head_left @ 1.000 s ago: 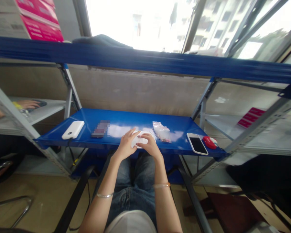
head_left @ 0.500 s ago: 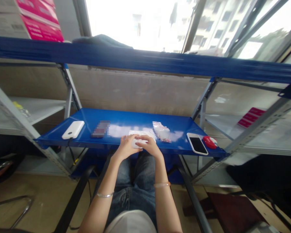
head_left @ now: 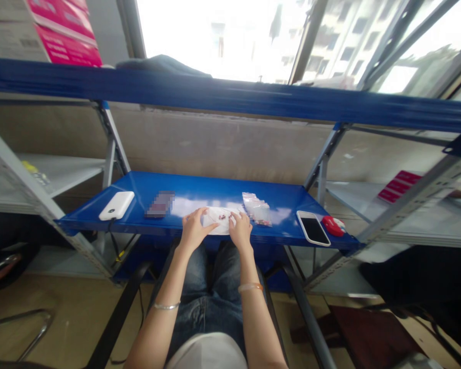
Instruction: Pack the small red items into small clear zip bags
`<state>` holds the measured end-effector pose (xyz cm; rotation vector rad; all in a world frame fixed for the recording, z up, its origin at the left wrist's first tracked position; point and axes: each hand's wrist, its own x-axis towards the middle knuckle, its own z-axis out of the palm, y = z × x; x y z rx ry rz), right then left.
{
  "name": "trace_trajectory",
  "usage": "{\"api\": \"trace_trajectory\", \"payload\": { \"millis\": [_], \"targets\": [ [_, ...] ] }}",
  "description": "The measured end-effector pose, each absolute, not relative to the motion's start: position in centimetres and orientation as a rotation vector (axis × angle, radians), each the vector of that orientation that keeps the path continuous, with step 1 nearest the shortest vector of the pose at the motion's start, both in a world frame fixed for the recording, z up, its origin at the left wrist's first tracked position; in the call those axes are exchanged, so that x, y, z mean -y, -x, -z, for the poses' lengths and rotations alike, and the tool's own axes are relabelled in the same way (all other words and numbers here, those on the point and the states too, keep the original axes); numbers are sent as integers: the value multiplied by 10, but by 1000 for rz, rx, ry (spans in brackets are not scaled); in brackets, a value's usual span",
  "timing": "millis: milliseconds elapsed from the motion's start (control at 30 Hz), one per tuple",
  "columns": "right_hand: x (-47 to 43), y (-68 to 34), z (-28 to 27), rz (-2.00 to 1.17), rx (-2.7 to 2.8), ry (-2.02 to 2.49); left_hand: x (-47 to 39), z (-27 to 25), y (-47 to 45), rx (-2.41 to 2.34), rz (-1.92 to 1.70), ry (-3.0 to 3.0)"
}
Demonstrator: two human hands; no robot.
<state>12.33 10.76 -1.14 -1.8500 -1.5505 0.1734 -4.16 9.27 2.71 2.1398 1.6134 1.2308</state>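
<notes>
In the head view, the left hand and right hand pinch the side edges of a small clear packet lying flat on the blue shelf (a few dark bits show inside). The handling looks midway: a stack of similar packets waits just beside, untouched.

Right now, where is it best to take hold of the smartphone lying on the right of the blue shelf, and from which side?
Probably by its two long edges, from above. The smartphone lies flat, screen up, on the blue shelf, so only its thin rim offers a hold. Its right side is crowded by the red object; the front end, near the shelf lip, is freer for lifting.
</notes>
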Motion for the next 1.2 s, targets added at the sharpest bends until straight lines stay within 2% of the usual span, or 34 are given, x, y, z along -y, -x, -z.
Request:
{"api": "trace_trajectory", "payload": {
  "millis": [200,767,1067,1200],
  "targets": [
    [-116,-123,26,-70,1526,1865,-96,-22,44,-1648,-1221,-2120],
    [-114,-129,23,-131,1368,1820,-99,-14,43,-1610,-1236,-2164],
    [-118,-109,3,-362,1316,1327,-101,-7,31,-1566,-1257,-2111],
    [-118,-106,6,-313,1357,1414,-103,-2,28,-1537,-1289,-2087]
  ]
}}
